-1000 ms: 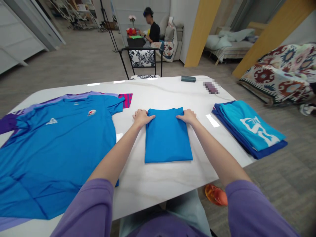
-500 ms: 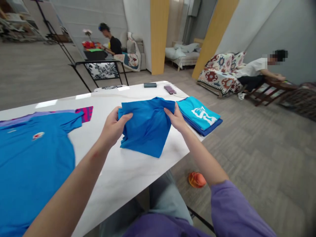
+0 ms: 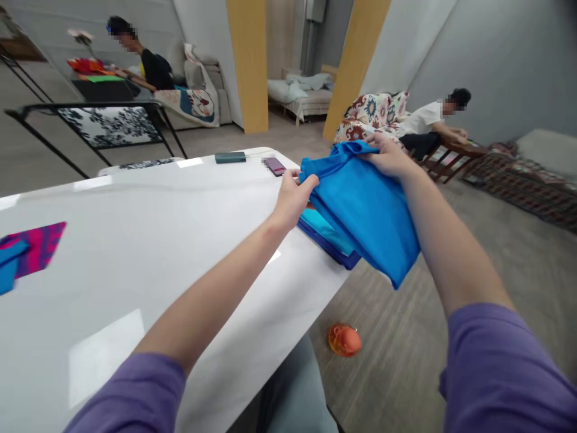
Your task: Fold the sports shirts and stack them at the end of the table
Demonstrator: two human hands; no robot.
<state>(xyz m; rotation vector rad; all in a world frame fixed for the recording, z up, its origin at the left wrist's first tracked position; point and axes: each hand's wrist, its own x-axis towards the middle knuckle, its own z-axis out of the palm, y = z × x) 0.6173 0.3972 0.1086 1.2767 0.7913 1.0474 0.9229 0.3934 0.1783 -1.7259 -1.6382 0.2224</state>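
A folded blue T-shirt (image 3: 365, 207) hangs tilted between my hands, above the table's right corner. My left hand (image 3: 293, 195) pinches its left edge, thumb on top. At the upper right edge my right hand (image 3: 388, 155) is closed on the fabric. Below the shirt lies a stack of folded clothes (image 3: 331, 237), turquoise over dark blue, partly hidden by it. Whether the held shirt touches the stack I cannot tell.
On the white table (image 3: 180, 252) lie a dark flat box (image 3: 230, 157) and a phone (image 3: 274, 166). Blue and pink-patterned clothing (image 3: 42, 246) shows at the left. A chair (image 3: 112, 126) stands behind. An orange object (image 3: 345, 340) is on the floor. Two people sit farther back.
Both hands have carried the folded blue T-shirt from the middle of the table to the right, over the stack. The view has turned right, leaving only a bit of the left clothing visible.
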